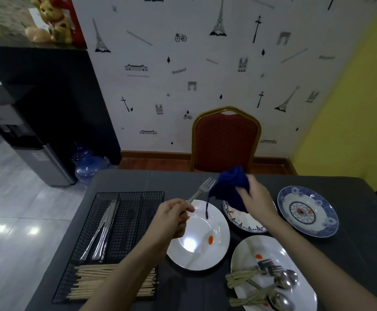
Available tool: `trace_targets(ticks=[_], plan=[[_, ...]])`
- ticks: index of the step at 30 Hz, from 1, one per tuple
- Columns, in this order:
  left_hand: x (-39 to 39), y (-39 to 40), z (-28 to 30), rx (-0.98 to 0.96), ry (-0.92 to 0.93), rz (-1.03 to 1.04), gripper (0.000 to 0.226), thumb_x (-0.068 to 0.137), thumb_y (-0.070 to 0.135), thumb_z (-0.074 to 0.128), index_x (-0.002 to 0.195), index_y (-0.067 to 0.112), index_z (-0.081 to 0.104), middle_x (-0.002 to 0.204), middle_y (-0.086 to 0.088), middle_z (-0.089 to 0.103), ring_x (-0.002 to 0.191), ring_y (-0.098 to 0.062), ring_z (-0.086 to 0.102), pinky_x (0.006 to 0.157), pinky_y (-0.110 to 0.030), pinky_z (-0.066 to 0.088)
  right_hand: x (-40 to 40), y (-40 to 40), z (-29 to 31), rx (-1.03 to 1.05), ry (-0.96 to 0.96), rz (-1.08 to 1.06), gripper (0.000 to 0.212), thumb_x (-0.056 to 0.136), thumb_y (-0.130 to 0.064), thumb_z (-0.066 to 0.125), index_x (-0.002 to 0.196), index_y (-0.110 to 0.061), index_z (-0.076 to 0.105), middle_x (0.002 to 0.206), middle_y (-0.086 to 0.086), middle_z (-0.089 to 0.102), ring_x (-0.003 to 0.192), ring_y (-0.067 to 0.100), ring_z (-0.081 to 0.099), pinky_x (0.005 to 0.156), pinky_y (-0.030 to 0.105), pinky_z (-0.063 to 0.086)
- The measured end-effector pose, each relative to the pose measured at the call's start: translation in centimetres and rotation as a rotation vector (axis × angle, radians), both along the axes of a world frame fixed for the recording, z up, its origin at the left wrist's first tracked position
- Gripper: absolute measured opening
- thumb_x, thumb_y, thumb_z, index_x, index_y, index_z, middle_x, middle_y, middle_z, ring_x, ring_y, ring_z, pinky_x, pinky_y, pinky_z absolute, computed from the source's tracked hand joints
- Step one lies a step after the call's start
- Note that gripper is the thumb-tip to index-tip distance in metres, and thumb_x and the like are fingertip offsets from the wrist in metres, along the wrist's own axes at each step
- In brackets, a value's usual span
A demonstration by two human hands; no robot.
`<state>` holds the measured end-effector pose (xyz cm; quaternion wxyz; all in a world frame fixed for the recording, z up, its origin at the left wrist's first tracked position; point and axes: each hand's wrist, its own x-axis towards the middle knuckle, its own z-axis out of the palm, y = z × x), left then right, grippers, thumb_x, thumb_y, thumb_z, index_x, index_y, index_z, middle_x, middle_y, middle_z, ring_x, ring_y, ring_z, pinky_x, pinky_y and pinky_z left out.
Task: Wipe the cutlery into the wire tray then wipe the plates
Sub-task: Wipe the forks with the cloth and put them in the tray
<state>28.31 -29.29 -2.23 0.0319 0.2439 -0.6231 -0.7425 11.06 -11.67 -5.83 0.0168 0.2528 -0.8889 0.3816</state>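
While the left hand (175,217) pinches the fork (202,189) above the white plate (198,236) and the right hand (255,199) grips the blue cloth (229,189) at the fork's three o'clock, best wrap the tines fully before dropping it in the wire tray (118,239) at nine o'clock.

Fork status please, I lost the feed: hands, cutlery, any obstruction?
Left hand grips fork. Right hand holds blue cloth beside it. Cutlery waits on plate. Wire tray unobstructed.

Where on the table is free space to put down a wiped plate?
Bare dark cloth lies along the far edge, between the black wire tray and the red chair. Another patch lies near the right edge, below the blue patterned plate. The middle is crowded: the white plates nearly touch.
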Motion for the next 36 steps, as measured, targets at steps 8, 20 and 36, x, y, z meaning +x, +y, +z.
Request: trace_targets(ticks=[8,20,36], plan=[[-2.2,0.6,-0.1,-0.169,-0.091,-0.104,0.029,0.099,0.009,0.037,0.09,0.002,0.064,0.051,0.006,0.039,0.043,-0.006,0.032,0.043,-0.019,0.027,4.0,-2.1,1.8,-0.288,0.072,-0.088,0.031,0.091,-0.021,0.057,0.12,-0.019,0.049,0.1,-0.004,0.059,0.091,0.013,0.055,0.076,0.031,0.043],[-1.7,1.2,-0.4,-0.145,0.032,-0.14,0.025,0.1,0.006,0.036,0.09,-0.001,0.058,0.053,0.003,0.036,0.045,-0.008,0.029,0.045,-0.022,0.025,5.7,-3.5,1.9,0.115,0.399,0.177,0.044,0.077,-0.01,0.071,0.119,-0.008,0.055,0.102,0.008,0.065,0.094,0.025,0.058,0.08,0.039,0.044],[0.8,-2.3,-3.3,-0.173,-0.271,-0.161,0.018,0.099,0.018,0.044,0.095,0.006,0.056,0.066,-0.001,0.045,0.053,-0.011,0.037,0.049,-0.024,0.03,3.6,-3.3,2.1,-0.049,0.126,-0.108,0.029,0.088,-0.022,0.061,0.115,-0.017,0.05,0.095,0.004,0.062,0.081,0.019,0.057,0.066,0.039,0.048]])
